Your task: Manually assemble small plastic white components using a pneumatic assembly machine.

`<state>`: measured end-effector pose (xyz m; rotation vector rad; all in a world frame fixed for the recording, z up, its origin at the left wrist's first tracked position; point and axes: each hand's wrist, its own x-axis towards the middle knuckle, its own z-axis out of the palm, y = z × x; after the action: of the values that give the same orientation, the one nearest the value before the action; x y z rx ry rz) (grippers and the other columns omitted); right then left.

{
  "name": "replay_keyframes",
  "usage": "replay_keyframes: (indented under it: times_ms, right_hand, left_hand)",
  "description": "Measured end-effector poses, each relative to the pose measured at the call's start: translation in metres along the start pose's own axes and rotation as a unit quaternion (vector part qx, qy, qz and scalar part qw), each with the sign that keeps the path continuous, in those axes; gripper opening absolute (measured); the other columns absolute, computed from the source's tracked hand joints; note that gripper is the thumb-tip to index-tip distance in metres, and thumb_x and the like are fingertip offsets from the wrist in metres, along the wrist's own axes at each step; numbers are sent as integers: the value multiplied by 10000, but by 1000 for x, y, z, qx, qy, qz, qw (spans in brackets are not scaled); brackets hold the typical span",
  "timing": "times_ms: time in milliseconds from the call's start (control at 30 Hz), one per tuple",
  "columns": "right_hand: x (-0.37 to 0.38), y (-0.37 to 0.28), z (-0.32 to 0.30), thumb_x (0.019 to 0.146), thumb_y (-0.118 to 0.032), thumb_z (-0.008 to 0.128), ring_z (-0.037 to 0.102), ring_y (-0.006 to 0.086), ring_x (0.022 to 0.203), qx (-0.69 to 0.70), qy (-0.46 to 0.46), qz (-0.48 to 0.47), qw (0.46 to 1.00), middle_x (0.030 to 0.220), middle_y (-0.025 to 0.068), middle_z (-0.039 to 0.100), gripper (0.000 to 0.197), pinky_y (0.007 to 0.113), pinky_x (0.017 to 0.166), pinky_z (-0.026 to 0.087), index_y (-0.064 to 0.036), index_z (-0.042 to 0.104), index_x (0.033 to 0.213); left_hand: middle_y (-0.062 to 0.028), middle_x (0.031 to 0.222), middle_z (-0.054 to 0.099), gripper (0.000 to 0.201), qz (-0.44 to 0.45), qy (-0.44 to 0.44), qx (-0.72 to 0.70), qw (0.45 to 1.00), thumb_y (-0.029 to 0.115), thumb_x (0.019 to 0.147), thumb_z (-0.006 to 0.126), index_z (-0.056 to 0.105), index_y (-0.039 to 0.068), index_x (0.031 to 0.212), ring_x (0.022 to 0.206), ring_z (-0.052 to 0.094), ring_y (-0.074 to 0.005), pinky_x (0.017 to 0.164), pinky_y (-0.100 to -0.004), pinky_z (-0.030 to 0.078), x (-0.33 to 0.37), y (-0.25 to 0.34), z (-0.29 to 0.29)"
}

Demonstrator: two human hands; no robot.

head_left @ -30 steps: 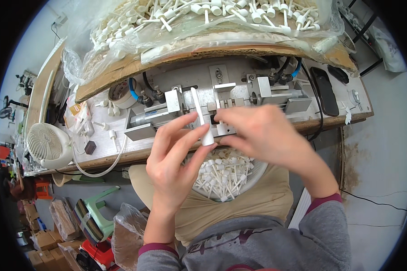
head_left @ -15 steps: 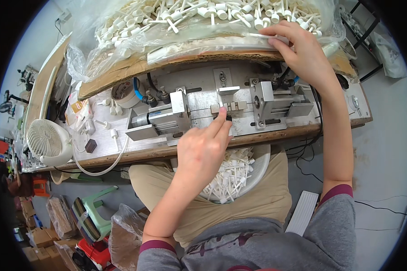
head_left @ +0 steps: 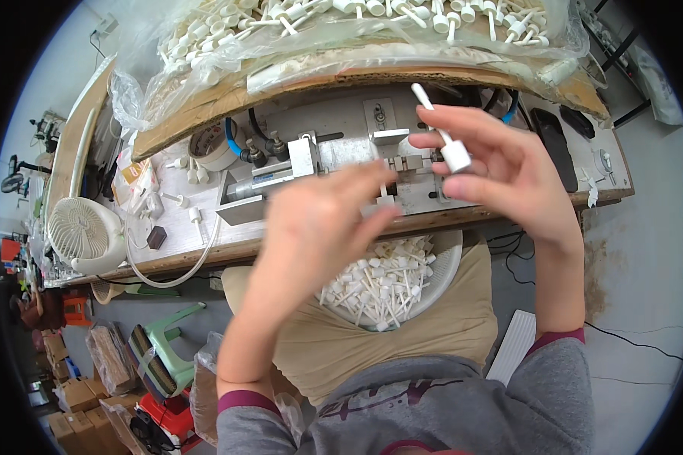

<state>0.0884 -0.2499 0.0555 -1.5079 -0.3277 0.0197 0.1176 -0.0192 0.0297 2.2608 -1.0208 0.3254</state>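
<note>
My right hand (head_left: 512, 163) holds a white plastic stick with a cylindrical cap (head_left: 455, 155) between its fingers, the cap pointing down and the thin end up. It hovers over the right side of a metal clamping fixture (head_left: 410, 163). Blurred by motion, my left hand (head_left: 319, 220) is at the fixture's left side, thumb and fingers apart, and I see nothing in it. Just past its fingertips another white capped stick (head_left: 385, 199) shows at the fixture's front, cap downward. Under the bench edge, a white tub (head_left: 449, 262) between my knees holds many such sticks (head_left: 379, 288).
A plastic-lined cardboard tray (head_left: 311, 80) piled with white capped sticks (head_left: 357, 9) spans the back. On the bench are a small fan (head_left: 87, 236), a tape roll (head_left: 214, 150), a metal cylinder unit (head_left: 258, 186) and a black phone (head_left: 554, 148). A green stool (head_left: 176, 341) stands at left.
My right hand has come from the tray's edge down to the fixture, bringing a white capped stick. My left hand has drawn back from the fixture's middle, spreading its fingers.
</note>
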Motion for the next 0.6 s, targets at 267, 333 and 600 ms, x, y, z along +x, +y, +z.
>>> replay_keyframes:
  times_ms: [267, 333, 600]
  right_hand:
    - [-35, 26, 24, 799, -1, 737, 667, 220, 991, -366, 42, -138, 920, 1142, 114, 626, 303, 305, 748, 601, -14, 703, 1100]
    - [-35, 44, 36, 790, -8, 739, 658, 251, 1023, -416, 39, -201, 886, 1218, 133, 584, 302, 323, 765, 593, -8, 689, 1089]
    - [-17, 58, 51, 702, -60, 640, 661, 194, 552, -631, -33, -203, 748, 1185, 261, 666, 173, 297, 517, 530, 26, 620, 851]
  left_hand:
    - [-175, 1137, 674, 274, -11, 185, 189, 964, 38, 828, 663, 708, 15, 1098, 1118, 609, -338, 977, -393, 465, 109, -71, -82]
    - [-159, 1058, 696, 221, 69, 138, 260, 953, 66, 805, 666, 737, 19, 1009, 1040, 638, -330, 930, -393, 489, 126, -112, -84]
    - [-150, 944, 706, 205, 7, 31, 296, 955, 47, 775, 609, 727, 35, 943, 983, 660, -335, 885, -419, 511, 140, -112, -55]
